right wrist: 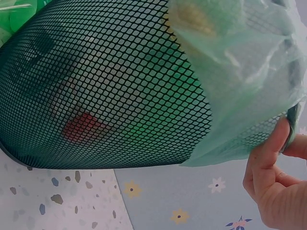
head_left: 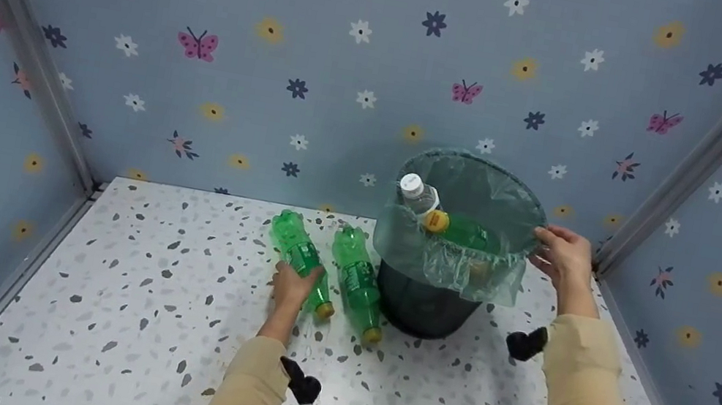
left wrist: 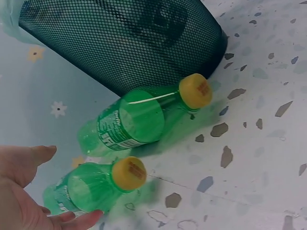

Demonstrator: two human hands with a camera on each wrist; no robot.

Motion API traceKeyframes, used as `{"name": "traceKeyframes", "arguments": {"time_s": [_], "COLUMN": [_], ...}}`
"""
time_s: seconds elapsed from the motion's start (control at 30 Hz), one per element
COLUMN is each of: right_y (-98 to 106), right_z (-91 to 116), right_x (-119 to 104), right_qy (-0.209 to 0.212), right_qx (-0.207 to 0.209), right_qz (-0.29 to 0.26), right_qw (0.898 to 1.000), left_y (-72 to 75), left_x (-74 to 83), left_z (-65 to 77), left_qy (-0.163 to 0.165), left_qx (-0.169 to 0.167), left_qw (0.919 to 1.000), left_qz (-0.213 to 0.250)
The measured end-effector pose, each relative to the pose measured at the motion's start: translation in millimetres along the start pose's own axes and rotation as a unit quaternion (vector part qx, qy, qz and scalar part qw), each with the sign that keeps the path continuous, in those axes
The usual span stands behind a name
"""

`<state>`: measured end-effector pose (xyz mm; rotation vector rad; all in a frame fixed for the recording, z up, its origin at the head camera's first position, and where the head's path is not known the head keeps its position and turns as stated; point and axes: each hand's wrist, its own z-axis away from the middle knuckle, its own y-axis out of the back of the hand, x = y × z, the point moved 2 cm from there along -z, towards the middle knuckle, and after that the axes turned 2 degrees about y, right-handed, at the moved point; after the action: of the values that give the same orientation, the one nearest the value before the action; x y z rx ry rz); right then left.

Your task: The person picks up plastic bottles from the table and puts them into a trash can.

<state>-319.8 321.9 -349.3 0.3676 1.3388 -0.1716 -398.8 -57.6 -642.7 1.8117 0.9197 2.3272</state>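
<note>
Well, from where I stand, the left hand (head_left: 293, 286) is over the first green bottle (head_left: 302, 255), which lies on its side on the speckled bench (head_left: 162, 316), yellow cap toward the person. That hand's grip is spread, thumb well apart from the fingers. Next along, a second green bottle (head_left: 358, 280) lies much the same way, just beside the black mesh bin (head_left: 424, 306). A pale green liner (head_left: 446, 269) hangs folded over the bin's rim. Inside, a clear bottle (head_left: 420, 196) with a white cap leans at the left, and a yellow-capped green bottle (head_left: 470, 234) lies tilted across; something red (right wrist: 84, 127) shows blurrily through the mesh. Farthest right, the right hand (head_left: 563, 254) has its grip pinching the lined rim between thumb and fingers.
</note>
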Motion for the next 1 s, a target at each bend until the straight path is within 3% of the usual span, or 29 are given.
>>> {"name": "traceKeyframes", "arguments": {"time_s": [0.1, 0.23, 0.33, 0.43, 0.47, 0.5, 0.6, 0.67, 0.7, 0.73, 0.87, 1.0], "right_y": [0.7, 1.2, 1.1, 1.0, 1.0, 1.1, 1.1, 1.0, 1.1, 1.0, 0.7, 0.4], "right_z": [0.2, 0.3, 0.0, -0.6, -0.9, -1.0, -1.4, -1.0, -0.8, -0.6, 0.4, 0.5], "right_x": [0.2, -0.2, -0.3, 0.3, 0.6, 0.9, 1.2, 0.8, 0.6, 0.3, -0.1, 0.2], "right_qy": [0.003, 0.003, 0.001, 0.000, 0.000, -0.001, 0.000, 0.002, 0.003, 0.004, 0.003, 0.000], "right_qx": [-0.002, -0.001, 0.002, 0.003, 0.003, 0.003, 0.004, 0.005, 0.005, 0.004, -0.002, -0.003], "right_qz": [-0.002, -0.006, -0.007, -0.006, -0.006, -0.006, -0.005, -0.003, -0.002, -0.002, -0.003, -0.005], "right_qw": [1.000, 1.000, 1.000, 1.000, 1.000, 1.000, 1.000, 1.000, 1.000, 1.000, 1.000, 1.000], "left_y": [-17.2, -49.2, -64.9, -61.1, -55.2, -39.0, -13.7, -6.0, -8.7, -20.5, -44.3, -46.2], "left_x": [-20.0, -53.7, -70.1, -66.6, -59.8, -44.5, -15.0, -4.7, -7.7, -17.5, -47.0, -52.4], "left_z": [-15.5, -48.2, -61.7, -52.5, -43.9, -25.5, 4.2, 13.2, 9.6, -2.9, -32.1, -38.7], "left_qy": [0.005, 0.016, 0.028, 0.048, 0.049, 0.049, 0.071, 0.068, 0.063, 0.064, 0.027, 0.039], "left_qx": [-0.006, 0.003, 0.030, 0.032, 0.033, 0.023, -0.011, -0.017, -0.021, -0.014, 0.021, 0.001], "left_qw": [1.0000, 0.9999, 0.9991, 0.9983, 0.9982, 0.9985, 0.9973, 0.9974, 0.9977, 0.9977, 0.9989, 0.9986], "left_qz": [-0.002, -0.003, -0.004, -0.008, -0.013, -0.011, -0.012, -0.015, -0.013, -0.020, -0.032, -0.035]}}
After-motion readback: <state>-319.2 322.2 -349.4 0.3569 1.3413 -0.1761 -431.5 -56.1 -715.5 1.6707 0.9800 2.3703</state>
